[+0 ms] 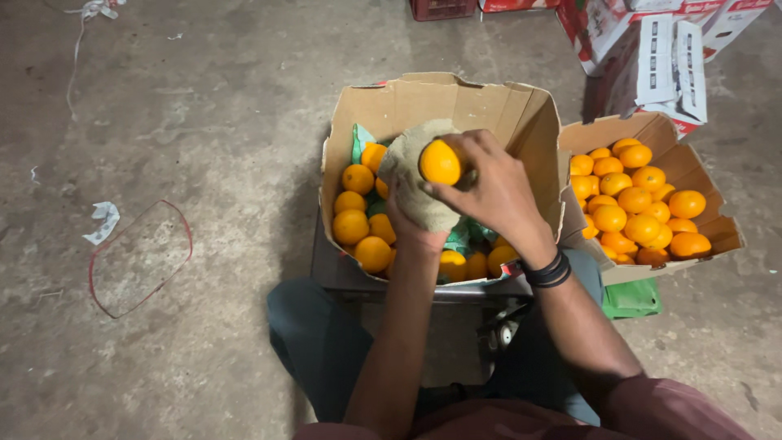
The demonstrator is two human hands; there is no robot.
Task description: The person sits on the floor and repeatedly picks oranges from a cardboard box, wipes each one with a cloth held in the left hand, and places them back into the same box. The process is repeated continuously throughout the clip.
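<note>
My right hand (493, 191) grips an orange (440, 162) and presses it into a beige cloth (411, 175). The cloth is draped over my left hand (415, 232), which cups it from below. Both hands hover over an open cardboard box (497, 102) that holds several oranges (358, 216) and green paper (361, 136). Black bands (548, 271) circle my right wrist.
A second cardboard box (700, 183) full of oranges (635, 208) stands to the right, on a green crate (631, 297). White and red cartons (660, 57) are stacked at the back right. A red wire loop (138, 257) and paper scraps (103, 220) lie on the concrete floor at left.
</note>
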